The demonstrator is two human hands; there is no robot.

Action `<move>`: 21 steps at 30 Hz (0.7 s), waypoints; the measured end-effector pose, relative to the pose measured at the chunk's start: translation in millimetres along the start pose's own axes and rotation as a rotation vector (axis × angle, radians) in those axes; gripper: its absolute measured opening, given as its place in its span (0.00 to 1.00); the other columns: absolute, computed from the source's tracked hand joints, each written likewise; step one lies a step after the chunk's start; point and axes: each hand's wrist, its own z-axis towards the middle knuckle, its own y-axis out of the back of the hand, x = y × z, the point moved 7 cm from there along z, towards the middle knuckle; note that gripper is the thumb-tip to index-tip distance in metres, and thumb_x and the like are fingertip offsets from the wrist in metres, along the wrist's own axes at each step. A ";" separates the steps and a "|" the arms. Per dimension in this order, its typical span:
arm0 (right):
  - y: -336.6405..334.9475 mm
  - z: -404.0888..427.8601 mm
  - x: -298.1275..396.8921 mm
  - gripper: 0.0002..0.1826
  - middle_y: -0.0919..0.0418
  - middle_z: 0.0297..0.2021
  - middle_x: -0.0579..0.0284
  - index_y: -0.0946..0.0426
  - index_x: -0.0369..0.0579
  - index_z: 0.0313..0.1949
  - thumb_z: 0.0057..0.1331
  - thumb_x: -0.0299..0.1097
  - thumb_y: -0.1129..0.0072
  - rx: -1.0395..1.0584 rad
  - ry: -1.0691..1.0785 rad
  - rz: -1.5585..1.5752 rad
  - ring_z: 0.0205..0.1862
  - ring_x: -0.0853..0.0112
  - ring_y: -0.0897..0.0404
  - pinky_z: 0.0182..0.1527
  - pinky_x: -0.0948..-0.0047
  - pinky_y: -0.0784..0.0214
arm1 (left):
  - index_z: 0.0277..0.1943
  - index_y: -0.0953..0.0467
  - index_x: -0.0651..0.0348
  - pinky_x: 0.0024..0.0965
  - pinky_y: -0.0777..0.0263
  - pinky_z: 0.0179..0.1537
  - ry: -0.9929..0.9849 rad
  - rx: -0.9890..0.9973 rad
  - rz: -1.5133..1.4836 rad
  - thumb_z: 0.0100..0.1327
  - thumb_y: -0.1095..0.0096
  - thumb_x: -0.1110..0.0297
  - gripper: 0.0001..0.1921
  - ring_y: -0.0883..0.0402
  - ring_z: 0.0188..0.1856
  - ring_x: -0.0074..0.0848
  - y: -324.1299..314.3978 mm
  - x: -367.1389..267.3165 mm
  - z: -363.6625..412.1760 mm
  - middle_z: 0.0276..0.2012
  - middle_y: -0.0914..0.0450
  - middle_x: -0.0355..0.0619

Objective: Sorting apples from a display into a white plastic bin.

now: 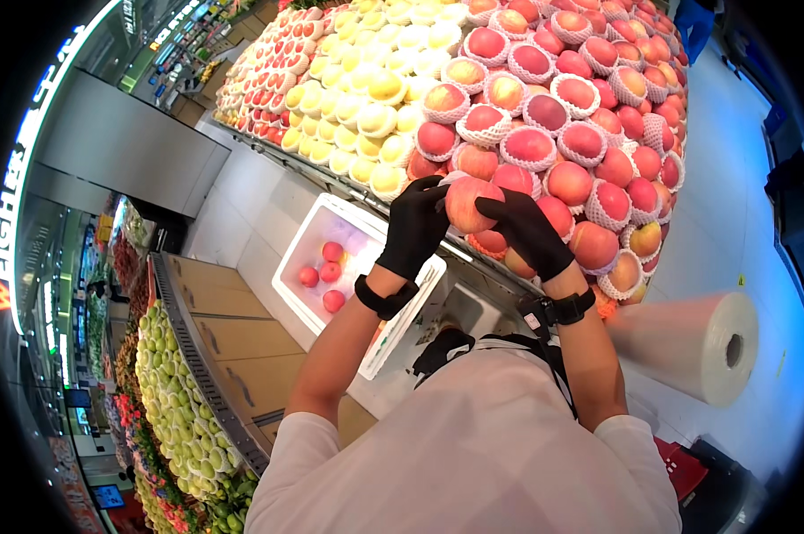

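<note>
Between my two black-gloved hands is a large red apple (470,204), held over the near edge of the fruit display. My left hand (415,223) grips its left side, with a bit of pale foam net at the fingers. On the right side, the thumb of my right hand (532,227) presses on the apple's skin. Beyond them, red apples in white foam nets (528,145) are heaped up, some without a net. Yellow fruits in foam nets (375,120) lie to the left of that heap.
Below left, a white foam box (295,257) holds several red apples. A clear plastic bag roll (682,344) is at the right. Green fruits (181,407) fill a stand with brown drawers (241,334) at the lower left. A person's blue-clad legs (695,30) show at the top right.
</note>
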 end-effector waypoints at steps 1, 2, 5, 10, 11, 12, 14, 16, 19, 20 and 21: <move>4.7 0.0 0.9 0.20 0.23 0.38 0.65 0.25 0.38 0.48 0.63 0.41 0.42 -0.046 0.055 -0.007 0.40 0.79 0.25 0.40 0.77 0.33 | 0.47 0.20 0.58 0.34 0.27 0.50 0.065 0.015 0.019 0.50 0.30 0.71 0.19 0.20 0.49 0.40 -0.1 4.9 -2.1 0.47 0.20 0.53; 9.6 -0.8 3.1 0.20 0.23 0.36 0.66 0.24 0.37 0.47 0.62 0.42 0.41 -0.091 0.111 -0.012 0.38 0.79 0.25 0.38 0.77 0.33 | 0.50 0.21 0.56 0.34 0.27 0.51 0.088 0.042 0.072 0.49 0.30 0.73 0.21 0.20 0.50 0.40 -1.4 5.7 -3.4 0.49 0.21 0.53; 6.9 0.3 7.3 0.13 0.26 0.29 0.71 0.23 0.43 0.39 0.64 0.40 0.43 -0.071 0.083 -0.174 0.30 0.82 0.29 0.31 0.80 0.37 | 0.51 0.22 0.56 0.35 0.27 0.52 0.018 0.005 0.110 0.49 0.31 0.74 0.22 0.22 0.53 0.40 -5.8 -6.5 -8.8 0.52 0.24 0.54; -5.7 -7.4 42.2 0.22 0.20 0.24 0.51 0.20 0.40 0.32 0.51 0.48 0.32 -0.206 0.159 -0.651 0.27 0.67 0.19 0.30 0.69 0.29 | 0.56 0.29 0.63 0.38 0.29 0.54 -0.050 0.008 -0.088 0.50 0.39 0.82 0.27 0.28 0.58 0.44 -14.4 -11.9 -8.4 0.61 0.34 0.55; -8.7 -4.3 39.3 0.22 0.20 0.24 0.51 0.20 0.40 0.32 0.51 0.48 0.32 -0.205 0.160 -0.647 0.27 0.67 0.19 0.30 0.69 0.29 | 0.57 0.30 0.63 0.39 0.30 0.54 -0.106 0.009 0.067 0.48 0.42 0.84 0.28 0.29 0.57 0.45 -13.1 -20.7 -10.8 0.61 0.34 0.54; -7.5 -4.5 42.8 0.21 0.20 0.25 0.48 0.20 0.39 0.31 0.50 0.47 0.31 -0.301 0.252 -0.700 0.27 0.63 0.19 0.30 0.67 0.29 | 0.58 0.31 0.63 0.40 0.31 0.55 -0.167 0.011 0.221 0.47 0.45 0.86 0.30 0.30 0.57 0.47 -10.4 -36.5 -11.0 0.61 0.34 0.54; -9.7 -11.4 52.1 0.21 0.21 0.25 0.43 0.22 0.37 0.28 0.45 0.44 0.29 -0.471 0.437 -0.766 0.29 0.53 0.19 0.29 0.62 0.29 | 0.60 0.34 0.64 0.40 0.30 0.54 -0.163 0.024 0.262 0.47 0.45 0.85 0.32 0.30 0.56 0.48 -11.7 -51.0 -12.8 0.62 0.35 0.56; -6.4 -4.4 44.5 0.21 0.22 0.24 0.43 0.23 0.36 0.27 0.44 0.44 0.29 -0.522 0.440 -0.793 0.28 0.53 0.20 0.29 0.62 0.29 | 0.63 0.37 0.64 0.41 0.29 0.50 -0.162 0.024 0.326 0.47 0.46 0.83 0.35 0.29 0.53 0.49 -11.1 -60.4 -12.7 0.62 0.35 0.55; -5.3 -5.1 49.3 0.23 0.22 0.25 0.42 0.25 0.35 0.26 0.42 0.43 0.28 -0.587 0.417 -0.843 0.29 0.52 0.20 0.29 0.61 0.29 | 0.63 0.36 0.64 0.40 0.28 0.48 -0.160 -0.003 0.367 0.47 0.45 0.83 0.35 0.29 0.52 0.48 -9.5 -65.7 -13.6 0.62 0.34 0.54; -6.2 -9.3 55.7 0.22 0.22 0.26 0.44 0.25 0.34 0.29 0.42 0.41 0.28 -0.529 0.465 -0.740 0.30 0.55 0.20 0.31 0.63 0.29 | 0.63 0.35 0.62 0.39 0.28 0.47 -0.154 -0.007 0.364 0.47 0.45 0.83 0.34 0.29 0.52 0.47 -6.9 -68.0 -13.9 0.62 0.33 0.53; -8.6 -14.4 64.8 0.22 0.21 0.26 0.45 0.25 0.34 0.31 0.42 0.39 0.27 -0.469 0.512 -0.637 0.30 0.58 0.19 0.32 0.64 0.28 | 0.63 0.35 0.62 0.39 0.28 0.47 -0.156 -0.008 0.365 0.47 0.45 0.83 0.34 0.29 0.52 0.47 -5.3 -64.8 -12.4 0.62 0.33 0.53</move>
